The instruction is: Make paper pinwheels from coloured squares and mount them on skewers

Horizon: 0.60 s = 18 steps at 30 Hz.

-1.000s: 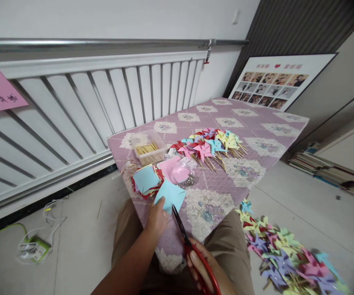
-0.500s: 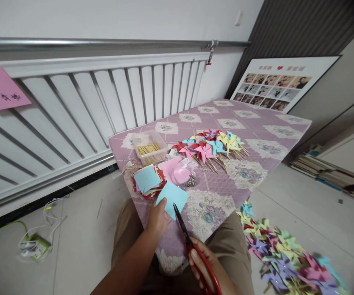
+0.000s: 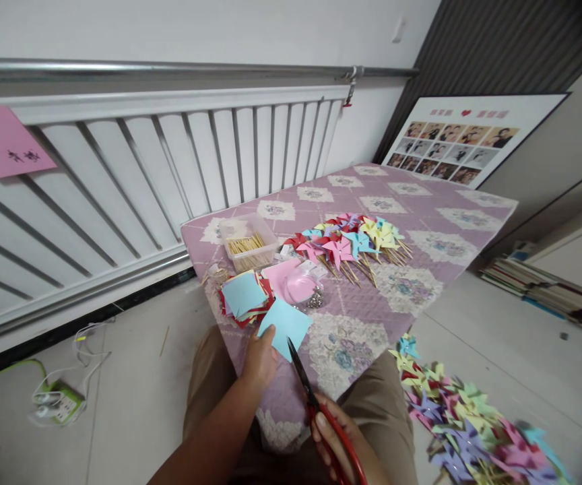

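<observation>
My left hand pinches the lower left edge of a light blue paper square. My right hand is wrapped round the red handles of a pair of scissors, whose dark blade tips lie at the square's lower right edge. To the left, a stack of coloured paper squares has a blue one on top. Beside the stack lie a pink dish and a small heap of metal pins. A clear plastic box behind holds thin wooden sticks.
Finished paper pinwheels lie on the flowered tablecloth; many more are at the lower right. A radiator runs behind the table. A power strip lies on the floor at left.
The view has shifted slightly, so the scene sits a little further right. Both hands, the blue square and the scissors keep nearly the same arrangement.
</observation>
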### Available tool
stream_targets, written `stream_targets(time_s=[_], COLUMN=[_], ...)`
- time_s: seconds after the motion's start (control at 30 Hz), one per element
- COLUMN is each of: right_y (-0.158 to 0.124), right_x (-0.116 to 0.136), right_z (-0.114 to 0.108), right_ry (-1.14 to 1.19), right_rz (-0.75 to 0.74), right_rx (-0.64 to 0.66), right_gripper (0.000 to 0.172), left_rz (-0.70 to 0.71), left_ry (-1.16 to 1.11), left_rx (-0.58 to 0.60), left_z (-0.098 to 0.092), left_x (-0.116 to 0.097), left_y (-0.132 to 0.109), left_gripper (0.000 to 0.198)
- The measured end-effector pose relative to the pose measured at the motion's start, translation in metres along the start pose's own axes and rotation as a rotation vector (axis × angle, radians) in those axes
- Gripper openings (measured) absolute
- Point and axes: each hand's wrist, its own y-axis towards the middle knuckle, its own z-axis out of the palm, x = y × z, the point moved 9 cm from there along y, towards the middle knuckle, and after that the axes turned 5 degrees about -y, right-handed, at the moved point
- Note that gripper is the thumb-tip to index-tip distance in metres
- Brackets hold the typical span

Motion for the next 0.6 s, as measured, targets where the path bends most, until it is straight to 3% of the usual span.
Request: stream_targets(time_s=[0.3,0.6], right_y=[0.001,-0.011], right_x=[0.0,0.025], right_z=[0.002,0.003], right_ry=[0.018,0.034], right_rz=[-0.007,-0.153], right_rx=[0.003,-0.055], right_gripper=[0.064,0.06], left_rz=[-0.097,-0.099], left_ry=[-0.154,-0.172], left_rx=[0.043,0.063], left_z=[0.016,0.014], left_x=[-0.001,0.005], left_y=[-0.009,-0.006], left_gripper=[0.026,0.025])
